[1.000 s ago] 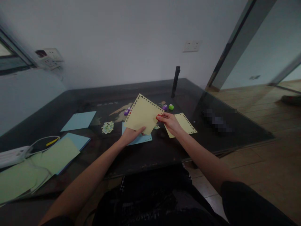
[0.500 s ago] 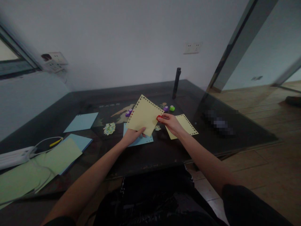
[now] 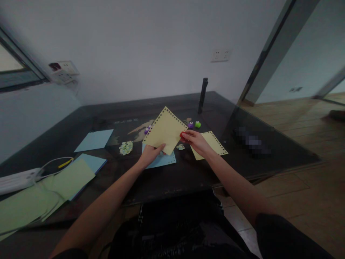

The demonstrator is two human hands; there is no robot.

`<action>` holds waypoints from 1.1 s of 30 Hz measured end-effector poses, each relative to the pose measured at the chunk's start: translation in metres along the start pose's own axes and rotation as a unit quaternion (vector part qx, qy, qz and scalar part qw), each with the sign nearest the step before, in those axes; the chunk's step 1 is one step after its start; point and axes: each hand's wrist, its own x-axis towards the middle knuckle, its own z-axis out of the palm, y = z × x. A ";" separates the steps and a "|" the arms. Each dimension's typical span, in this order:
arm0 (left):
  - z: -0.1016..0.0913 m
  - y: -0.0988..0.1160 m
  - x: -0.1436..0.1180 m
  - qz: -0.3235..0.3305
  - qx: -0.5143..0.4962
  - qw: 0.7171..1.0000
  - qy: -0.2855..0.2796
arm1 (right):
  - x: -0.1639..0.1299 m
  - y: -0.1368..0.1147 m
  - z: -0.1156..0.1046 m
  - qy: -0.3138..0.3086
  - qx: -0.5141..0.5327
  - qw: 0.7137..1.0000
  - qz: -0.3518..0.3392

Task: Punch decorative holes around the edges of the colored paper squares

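Turning slightly clockwise within the last half second, the yellow sheet [image 3: 167, 129] is held tilted above the table [image 3: 188, 176], its plain-looking lower-right edge by the red punch [image 3: 182, 135]; this seems to bring unpunched paper within reach. The left hand [image 3: 151, 154] has fingers clamped on the sheet near its bottom corner; the right hand [image 3: 198, 143] pinches the punch. A blue sheet [image 3: 163, 160] lies beneath, a second yellow sheet [image 3: 214, 142] behind the right hand; dark tabletop stretches toward the front edge.
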 end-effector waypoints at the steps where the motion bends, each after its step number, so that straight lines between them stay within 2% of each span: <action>1: 0.000 0.001 0.000 -0.003 -0.006 1.000 0.008 | 0.000 0.000 0.000 0.001 0.002 1.000 0.002; 4: -0.001 0.002 0.000 -0.014 -0.020 1.000 0.019 | 0.000 0.000 -0.001 -0.001 0.008 1.000 0.007; 14: 0.000 0.002 -0.001 -0.037 -0.033 0.999 -0.009 | 0.002 0.002 -0.004 -0.019 0.038 0.999 0.005; 21: -0.004 0.003 -0.002 -0.015 -0.001 1.000 -0.019 | 0.001 0.000 -0.007 -0.034 0.004 0.999 0.010; 28: -0.008 0.004 -0.002 0.009 0.030 1.000 -0.003 | -0.002 -0.007 -0.005 -0.036 -0.010 0.999 0.001; 33: -0.009 0.003 -0.004 0.010 0.028 0.999 -0.019 | -0.004 -0.009 -0.005 -0.047 -0.023 0.999 0.003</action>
